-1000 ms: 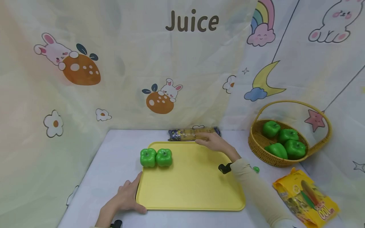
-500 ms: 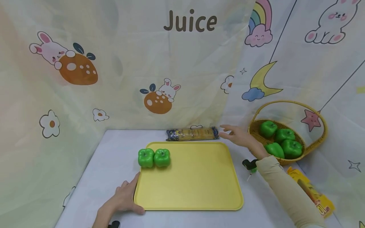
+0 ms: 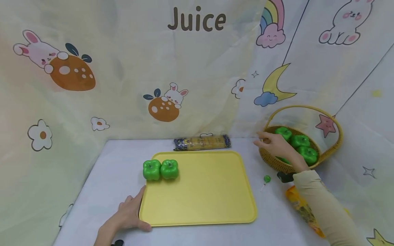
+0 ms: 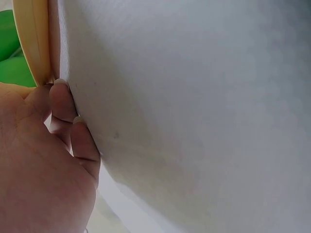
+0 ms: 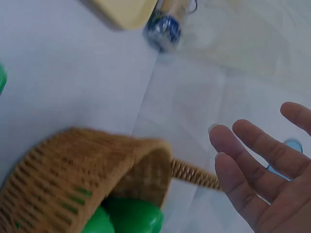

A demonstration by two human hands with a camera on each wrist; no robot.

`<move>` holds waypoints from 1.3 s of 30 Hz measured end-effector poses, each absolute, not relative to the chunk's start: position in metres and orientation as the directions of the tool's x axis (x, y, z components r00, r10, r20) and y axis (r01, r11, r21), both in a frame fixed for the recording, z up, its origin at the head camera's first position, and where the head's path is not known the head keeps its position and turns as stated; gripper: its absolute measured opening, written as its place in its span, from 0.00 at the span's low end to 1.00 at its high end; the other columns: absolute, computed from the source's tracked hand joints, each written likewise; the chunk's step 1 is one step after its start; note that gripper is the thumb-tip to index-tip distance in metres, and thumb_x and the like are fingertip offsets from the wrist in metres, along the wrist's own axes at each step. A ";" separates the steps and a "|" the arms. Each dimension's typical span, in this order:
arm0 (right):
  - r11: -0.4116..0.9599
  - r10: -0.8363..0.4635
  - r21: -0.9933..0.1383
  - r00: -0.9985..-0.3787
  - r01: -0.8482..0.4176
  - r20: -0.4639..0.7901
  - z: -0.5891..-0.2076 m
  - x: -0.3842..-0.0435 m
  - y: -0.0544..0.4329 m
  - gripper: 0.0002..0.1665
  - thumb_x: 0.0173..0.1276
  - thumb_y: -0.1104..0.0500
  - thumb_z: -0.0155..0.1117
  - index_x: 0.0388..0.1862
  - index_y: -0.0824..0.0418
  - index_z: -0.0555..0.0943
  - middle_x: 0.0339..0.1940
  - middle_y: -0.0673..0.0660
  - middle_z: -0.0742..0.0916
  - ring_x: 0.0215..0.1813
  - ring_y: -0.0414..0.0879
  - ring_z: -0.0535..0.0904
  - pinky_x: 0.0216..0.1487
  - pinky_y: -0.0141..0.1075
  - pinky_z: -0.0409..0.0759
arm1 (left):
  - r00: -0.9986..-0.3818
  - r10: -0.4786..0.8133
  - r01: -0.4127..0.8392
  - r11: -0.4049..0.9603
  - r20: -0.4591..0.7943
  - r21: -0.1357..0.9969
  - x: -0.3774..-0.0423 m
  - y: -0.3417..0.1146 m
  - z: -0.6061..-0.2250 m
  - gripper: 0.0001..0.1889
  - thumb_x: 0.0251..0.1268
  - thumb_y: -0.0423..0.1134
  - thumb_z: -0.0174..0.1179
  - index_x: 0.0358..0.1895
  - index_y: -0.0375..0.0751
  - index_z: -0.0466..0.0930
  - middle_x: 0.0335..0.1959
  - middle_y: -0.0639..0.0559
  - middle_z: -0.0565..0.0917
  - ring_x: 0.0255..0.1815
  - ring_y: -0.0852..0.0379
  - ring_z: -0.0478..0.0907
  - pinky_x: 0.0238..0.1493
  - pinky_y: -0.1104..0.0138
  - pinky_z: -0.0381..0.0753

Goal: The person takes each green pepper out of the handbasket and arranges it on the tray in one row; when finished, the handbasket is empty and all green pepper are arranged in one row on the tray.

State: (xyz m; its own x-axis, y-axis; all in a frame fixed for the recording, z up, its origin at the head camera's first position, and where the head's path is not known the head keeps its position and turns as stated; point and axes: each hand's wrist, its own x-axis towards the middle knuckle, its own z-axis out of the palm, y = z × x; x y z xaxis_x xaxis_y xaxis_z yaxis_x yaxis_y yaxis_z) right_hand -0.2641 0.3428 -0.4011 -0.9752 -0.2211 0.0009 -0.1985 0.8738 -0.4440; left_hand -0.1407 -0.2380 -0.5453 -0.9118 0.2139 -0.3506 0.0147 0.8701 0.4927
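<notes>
My left hand (image 3: 129, 210) holds the front left corner of the yellow tray (image 3: 200, 201), its thumb at the front edge and fingers along the left side. In the left wrist view, bent fingers (image 4: 85, 141) press by the rim. Two green bell peppers, a left one (image 3: 152, 169) and a right one (image 3: 169, 169), sit side by side at the tray's back left. My right hand (image 3: 281, 147) hovers over the left rim of a wicker basket (image 3: 271, 160) containing several green bell peppers (image 3: 300, 141). Its loosely spread fingers hold nothing in the right wrist view.
A long clear pack of spaghetti (image 3: 201, 142) lies behind the tray, against the printed backdrop. A green lollipop (image 3: 267, 179) lies between tray and basket. The right forearm partly covers a yellow snack bag (image 3: 303, 208). An arched handle (image 3: 340, 136) rises over the basket.
My right hand has moved right, from above the tray's back edge past the spaghetti to the basket. The left hand stays at the tray. The head view has shifted slightly right.
</notes>
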 end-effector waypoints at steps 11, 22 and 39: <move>0.932 -0.120 -0.346 -0.992 -0.104 -0.024 -0.399 -0.257 0.389 0.49 0.74 0.34 0.53 0.77 0.68 0.61 0.64 0.77 0.79 0.51 0.66 0.85 0.51 0.59 0.80 | -0.907 0.210 0.009 0.876 -0.365 0.482 -0.141 -0.238 -0.544 0.83 0.15 0.72 0.81 0.83 0.50 0.40 0.63 0.53 0.76 0.42 0.54 0.62 0.41 0.62 0.60; 0.958 -0.069 -0.283 -0.995 -0.045 -0.075 -0.418 -0.259 0.424 0.55 0.72 0.29 0.51 0.78 0.71 0.57 0.70 0.83 0.68 0.66 0.81 0.67 0.61 0.71 0.67 | -0.912 0.224 0.024 0.866 -0.345 0.500 -0.142 -0.238 -0.546 0.83 0.14 0.72 0.81 0.83 0.50 0.39 0.60 0.54 0.77 0.42 0.55 0.63 0.41 0.62 0.60; 0.924 -0.025 -0.381 -0.993 0.020 -0.113 -0.440 -0.258 0.442 0.57 0.73 0.28 0.48 0.79 0.72 0.52 0.72 0.84 0.65 0.67 0.82 0.64 0.61 0.72 0.65 | -0.910 0.207 0.006 0.873 -0.360 0.487 -0.140 -0.236 -0.543 0.83 0.15 0.71 0.81 0.83 0.51 0.39 0.60 0.53 0.77 0.42 0.54 0.61 0.41 0.62 0.60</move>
State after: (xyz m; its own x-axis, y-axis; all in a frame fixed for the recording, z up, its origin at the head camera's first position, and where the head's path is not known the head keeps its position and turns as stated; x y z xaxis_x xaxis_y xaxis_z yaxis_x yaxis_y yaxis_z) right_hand -0.2580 0.4424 -0.4398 -0.9932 -0.0253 -0.1132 0.0199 0.9242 -0.3815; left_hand -0.1399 -0.2362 -0.5434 -0.9098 0.2071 -0.3597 0.0063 0.8735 0.4869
